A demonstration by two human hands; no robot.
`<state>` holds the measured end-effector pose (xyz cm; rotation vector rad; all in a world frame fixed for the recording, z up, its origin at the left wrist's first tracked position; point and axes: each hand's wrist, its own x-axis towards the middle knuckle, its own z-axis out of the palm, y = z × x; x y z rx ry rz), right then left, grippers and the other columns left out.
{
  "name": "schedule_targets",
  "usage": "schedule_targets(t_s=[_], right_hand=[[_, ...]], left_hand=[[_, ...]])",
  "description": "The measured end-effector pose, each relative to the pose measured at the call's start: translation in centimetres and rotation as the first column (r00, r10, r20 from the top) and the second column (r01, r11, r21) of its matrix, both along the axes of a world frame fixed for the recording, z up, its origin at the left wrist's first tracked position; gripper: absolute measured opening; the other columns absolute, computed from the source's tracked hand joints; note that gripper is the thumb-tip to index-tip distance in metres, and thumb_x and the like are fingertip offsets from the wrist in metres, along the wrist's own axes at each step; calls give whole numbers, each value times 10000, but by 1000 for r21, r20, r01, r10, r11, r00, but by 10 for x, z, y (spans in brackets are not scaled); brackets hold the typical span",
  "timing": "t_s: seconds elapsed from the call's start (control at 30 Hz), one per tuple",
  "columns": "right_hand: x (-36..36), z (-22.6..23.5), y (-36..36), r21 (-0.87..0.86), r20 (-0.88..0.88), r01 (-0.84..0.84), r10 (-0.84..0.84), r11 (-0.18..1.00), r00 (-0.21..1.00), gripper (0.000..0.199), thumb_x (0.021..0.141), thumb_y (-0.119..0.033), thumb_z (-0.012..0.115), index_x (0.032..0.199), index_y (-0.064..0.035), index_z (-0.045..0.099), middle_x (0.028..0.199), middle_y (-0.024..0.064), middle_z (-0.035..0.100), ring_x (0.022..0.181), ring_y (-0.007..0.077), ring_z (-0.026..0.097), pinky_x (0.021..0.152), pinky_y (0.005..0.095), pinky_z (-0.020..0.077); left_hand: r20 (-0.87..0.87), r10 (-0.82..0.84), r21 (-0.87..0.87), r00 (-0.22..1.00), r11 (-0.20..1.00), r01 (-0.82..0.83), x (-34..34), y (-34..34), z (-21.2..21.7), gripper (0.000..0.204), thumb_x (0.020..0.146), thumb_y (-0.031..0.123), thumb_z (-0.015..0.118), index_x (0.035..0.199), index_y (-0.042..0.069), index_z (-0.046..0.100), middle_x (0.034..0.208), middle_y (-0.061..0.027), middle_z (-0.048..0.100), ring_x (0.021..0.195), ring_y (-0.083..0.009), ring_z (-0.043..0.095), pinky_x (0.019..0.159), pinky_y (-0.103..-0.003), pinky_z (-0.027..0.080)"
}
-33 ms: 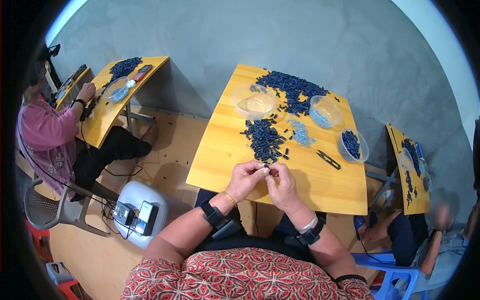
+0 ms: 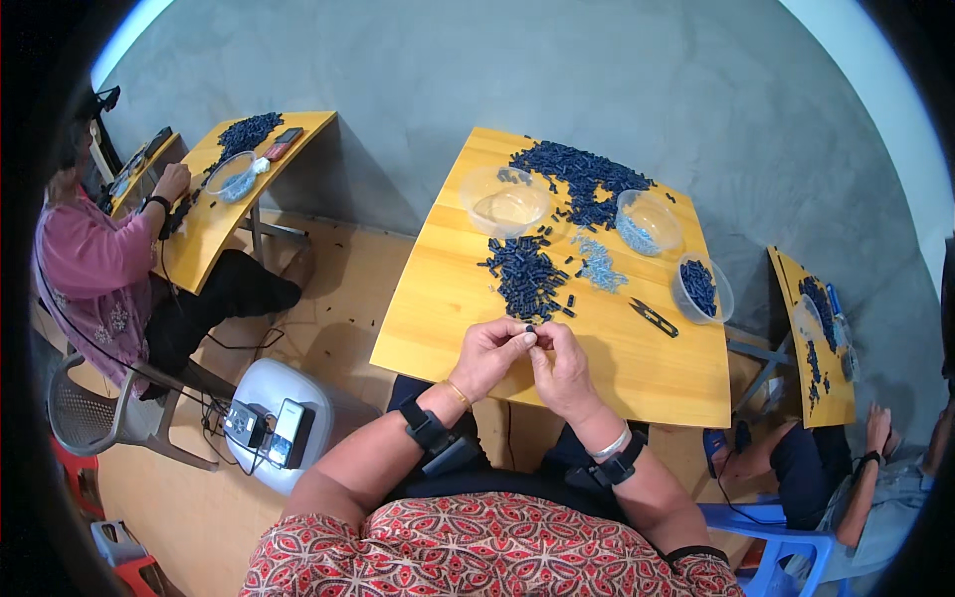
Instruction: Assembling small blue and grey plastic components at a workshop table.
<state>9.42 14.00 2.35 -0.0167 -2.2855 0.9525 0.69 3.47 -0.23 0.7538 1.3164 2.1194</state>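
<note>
Even, fairly bright daylight fills the scene, strongest along the pale upper corners, and the yellow wooden table (image 2: 448, 289) throws a soft shadow onto the floor at its left. Fisheye distortion bends the table edges and blackens the corners. Focus is sharp centrally, softening slightly toward the rim.

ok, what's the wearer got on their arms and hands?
Both hands bare, no gloves. Left hand: thin gold bangle at the wrist, then a black strapped band above it. Right hand: silver bangle and a black strapped band. Short sleeves, red with a black-and-white pattern; forearms uncovered.
</note>
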Motion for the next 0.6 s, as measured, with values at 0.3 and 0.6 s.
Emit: schedule_targets(t_s=[0.3, 0.6], right_hand=[[-2, 0, 13, -51, -11, 77, -78, 996, 997, 119, 781, 8, 528, 895, -15, 501, 786, 153, 557, 717, 333, 566, 623, 389, 463], [5, 5, 23, 70, 22, -8, 7, 997, 1000, 101, 791, -6, 534, 887, -25, 511, 787, 147, 571, 719, 326, 580, 609, 359, 469]], left_hand=[[-110, 30, -49, 993, 998, -36, -1, 3, -1, 114, 817, 34, 585, 916, -1, 629, 833, -12, 592, 758, -66, 522, 694, -202, 434], [-26, -10, -80, 1000, 997, 8, 2, 2, 3, 109, 811, 55, 608, 904, 4, 634, 812, 0, 615, 719, -43, 522, 635, -185, 438]])
